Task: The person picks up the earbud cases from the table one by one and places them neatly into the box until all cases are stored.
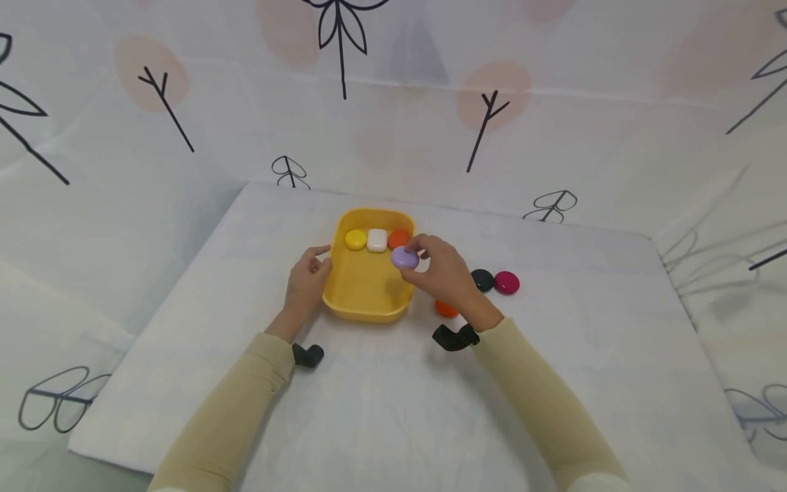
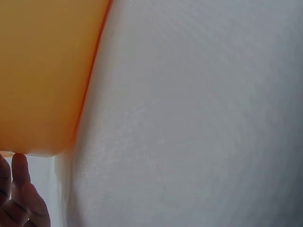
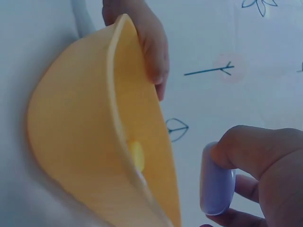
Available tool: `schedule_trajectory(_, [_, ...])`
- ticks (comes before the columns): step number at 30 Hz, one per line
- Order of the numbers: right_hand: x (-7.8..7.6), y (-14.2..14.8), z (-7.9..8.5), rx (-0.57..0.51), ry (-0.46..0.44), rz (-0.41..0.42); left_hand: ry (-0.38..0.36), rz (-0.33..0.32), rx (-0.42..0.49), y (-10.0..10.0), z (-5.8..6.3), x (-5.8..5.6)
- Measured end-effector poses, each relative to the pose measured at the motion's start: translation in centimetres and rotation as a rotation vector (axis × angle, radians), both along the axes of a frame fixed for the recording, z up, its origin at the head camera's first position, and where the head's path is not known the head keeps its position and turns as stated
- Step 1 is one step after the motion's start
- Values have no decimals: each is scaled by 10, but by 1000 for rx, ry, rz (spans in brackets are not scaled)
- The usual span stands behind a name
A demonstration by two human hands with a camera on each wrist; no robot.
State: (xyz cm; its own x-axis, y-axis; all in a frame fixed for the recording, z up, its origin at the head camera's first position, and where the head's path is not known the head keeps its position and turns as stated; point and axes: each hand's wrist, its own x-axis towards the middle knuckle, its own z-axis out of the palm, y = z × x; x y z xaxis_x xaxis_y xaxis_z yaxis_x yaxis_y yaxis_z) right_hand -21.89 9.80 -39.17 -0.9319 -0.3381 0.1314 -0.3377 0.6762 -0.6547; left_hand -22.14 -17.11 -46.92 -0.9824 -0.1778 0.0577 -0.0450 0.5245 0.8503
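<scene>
My right hand (image 1: 441, 268) pinches a glossy lilac disc (image 1: 404, 258) between thumb and fingers, above the right side of a yellow tray (image 1: 363, 290). In the right wrist view the disc (image 3: 215, 182) is seen edge-on, apart from the tray wall (image 3: 71, 127). Along the inside of the tray's far end lie a yellow disc (image 1: 355, 240), a white rounded square piece (image 1: 377, 240) and an orange-red disc (image 1: 398, 238). My left hand (image 1: 307, 280) touches the tray's left side from outside, fingers extended. Only its fingertips (image 2: 20, 161) show in the left wrist view.
Right of the tray, a dark green disc (image 1: 482, 280) and a crimson disc (image 1: 507, 283) lie side by side on the white-covered table (image 1: 381, 403). An orange disc (image 1: 445, 309) is partly hidden under my right wrist. Patterned cloth (image 1: 393, 137) rises behind the table.
</scene>
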Motion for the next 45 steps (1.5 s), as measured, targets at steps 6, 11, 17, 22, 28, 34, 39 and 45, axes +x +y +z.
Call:
schedule_trajectory(6, [4, 13, -8, 49, -52, -41, 22, -1, -17, 1, -1, -1])
schedule_trajectory(11, [5, 23, -16, 74, -83, -63, 10, 4, -12, 1, -1, -1])
schedule_trajectory(17, [5, 32, -18, 80, -118, -89, -9, 13, -2, 3, 2, 1])
schedule_trajectory(22, [7, 40, -17, 73, -154, -117, -22, 10, -9, 3, 2, 2])
schedule_trajectory(28, [7, 51, -19, 72, -137, -128, -21, 6, -17, 2, 3, 1])
schedule_trajectory(34, [9, 57, -18, 92, -101, -129, -20, 12, -14, 1, 2, 0])
schedule_trajectory(39, [13, 65, -18, 117, -98, -129, -24, 12, 0, 0, 0, -2])
schedule_trajectory(45, [18, 75, -18, 121, -91, -130, -22, 9, -2, 0, -2, -3])
